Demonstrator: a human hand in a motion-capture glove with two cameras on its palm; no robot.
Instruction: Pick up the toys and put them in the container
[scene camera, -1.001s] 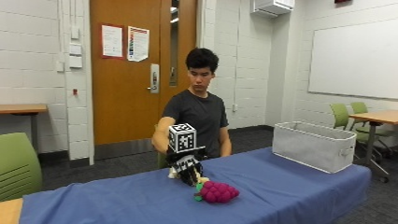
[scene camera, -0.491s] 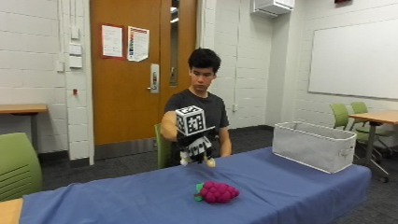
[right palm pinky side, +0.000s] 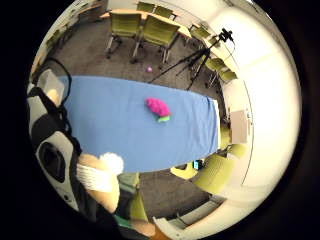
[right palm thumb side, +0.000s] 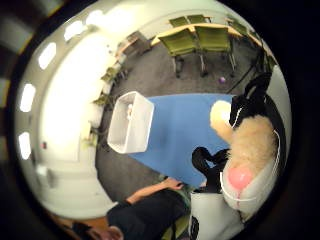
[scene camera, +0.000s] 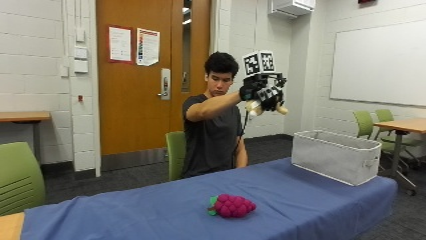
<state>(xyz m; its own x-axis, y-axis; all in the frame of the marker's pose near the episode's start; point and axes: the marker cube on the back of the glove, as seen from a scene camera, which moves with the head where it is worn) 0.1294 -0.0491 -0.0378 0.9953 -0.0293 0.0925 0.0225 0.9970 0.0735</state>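
On the far left a green chair (scene camera: 18, 177) stands by the table's (scene camera: 133, 215) end, with a wooden desk (scene camera: 23, 116) against the block wall behind it. The table is covered in blue cloth. On it, near the front edge and about midway along, lies the raspberry toy (scene camera: 231, 205), pink with a green leaf, alone with nothing touching it. Behind the table I sit on another green chair (scene camera: 176, 152), in front of an orange door (scene camera: 143, 75) with papers stuck to it.

My gloved right hand (scene camera: 261, 92) is raised at head height, well above the table, between the raspberry and the bin (scene camera: 336, 156). My fingers are curled around a tan plush toy (scene camera: 265, 106), its ends poking out below my grip. The thumb-side palm view shows the plush (right palm thumb side: 247, 150) right against my palm, pink nose toward the camera.

The bin, grey fabric with an open top, stands on the table's right end, well apart from the raspberry. Nothing stands between my hand and the bin. Further right are a whiteboard (scene camera: 379, 62), another desk and more green chairs.
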